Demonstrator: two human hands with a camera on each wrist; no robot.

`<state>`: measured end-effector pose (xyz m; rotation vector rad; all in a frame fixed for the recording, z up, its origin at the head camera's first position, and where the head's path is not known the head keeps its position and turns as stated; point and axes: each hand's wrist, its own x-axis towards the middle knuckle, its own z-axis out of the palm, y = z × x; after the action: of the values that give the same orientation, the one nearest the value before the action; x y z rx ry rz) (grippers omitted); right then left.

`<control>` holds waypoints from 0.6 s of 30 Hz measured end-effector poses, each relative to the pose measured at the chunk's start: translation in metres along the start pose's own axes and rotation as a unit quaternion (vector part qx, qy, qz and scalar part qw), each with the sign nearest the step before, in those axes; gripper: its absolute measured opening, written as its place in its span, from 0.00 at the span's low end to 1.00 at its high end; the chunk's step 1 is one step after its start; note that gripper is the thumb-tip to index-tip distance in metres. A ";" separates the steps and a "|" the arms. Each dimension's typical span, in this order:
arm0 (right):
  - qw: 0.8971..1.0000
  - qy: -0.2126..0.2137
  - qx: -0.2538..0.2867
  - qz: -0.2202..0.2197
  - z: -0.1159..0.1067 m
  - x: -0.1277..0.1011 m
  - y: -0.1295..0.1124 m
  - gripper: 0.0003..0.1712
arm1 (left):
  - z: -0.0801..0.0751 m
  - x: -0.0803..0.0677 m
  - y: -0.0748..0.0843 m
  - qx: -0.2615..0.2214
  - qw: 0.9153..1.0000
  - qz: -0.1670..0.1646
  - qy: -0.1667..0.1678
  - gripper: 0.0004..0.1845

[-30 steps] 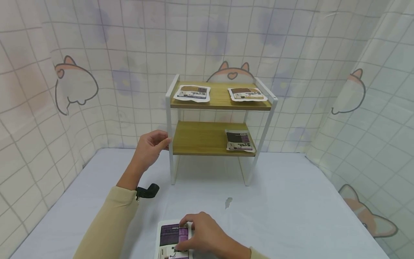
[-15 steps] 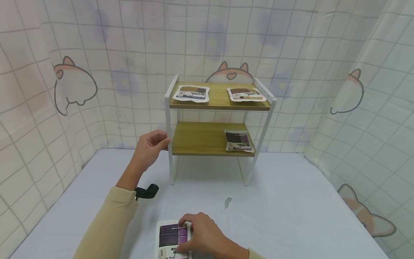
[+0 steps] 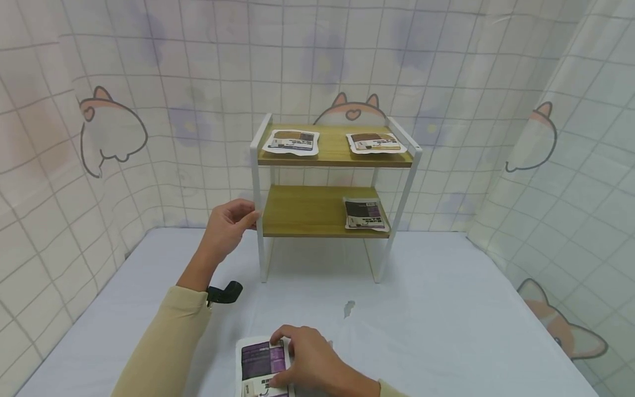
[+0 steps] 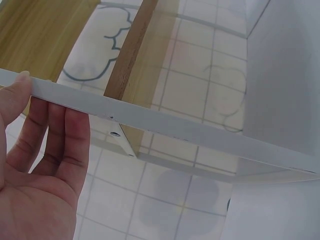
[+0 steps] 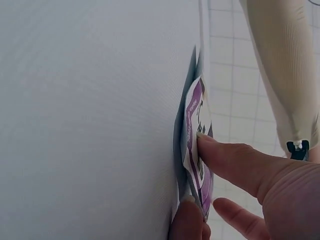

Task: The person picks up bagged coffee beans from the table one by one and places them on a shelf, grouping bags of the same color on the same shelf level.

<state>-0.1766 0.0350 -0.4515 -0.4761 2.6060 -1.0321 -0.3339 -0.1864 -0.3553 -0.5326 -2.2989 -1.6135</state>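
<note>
On the white table at the bottom of the head view lies a flat white packet (image 3: pixel 258 361) with a purple-and-black label. My right hand (image 3: pixel 315 358) pinches the packet's right edge; in the right wrist view the thumb rests on its printed face and a fingertip is at its edge. My left hand (image 3: pixel 225 229) grips the white left front post (image 4: pixel 165 125) of a two-tier shelf, thumb on one side and fingers on the other. The shelf's wooden lower board (image 3: pixel 302 212) is level with that hand.
Two packets lie apart on the upper board, a blue-labelled packet (image 3: pixel 291 142) left and a brown-labelled packet (image 3: pixel 376 143) right. A dark-labelled packet (image 3: pixel 366 215) lies at the lower board's right end. A gridded curtain (image 3: pixel 208 99) surrounds the table (image 3: pixel 446 331).
</note>
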 end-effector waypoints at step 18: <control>0.997 -0.015 0.074 -0.017 0.001 0.000 0.006 0.26 | -0.001 0.001 -0.002 0.000 1.000 0.002 -0.001 0.13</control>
<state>-0.1773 0.0390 -0.4566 -0.4977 2.4813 -1.2097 -0.3353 -0.1879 -0.3564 -0.5387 -2.2982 -1.6128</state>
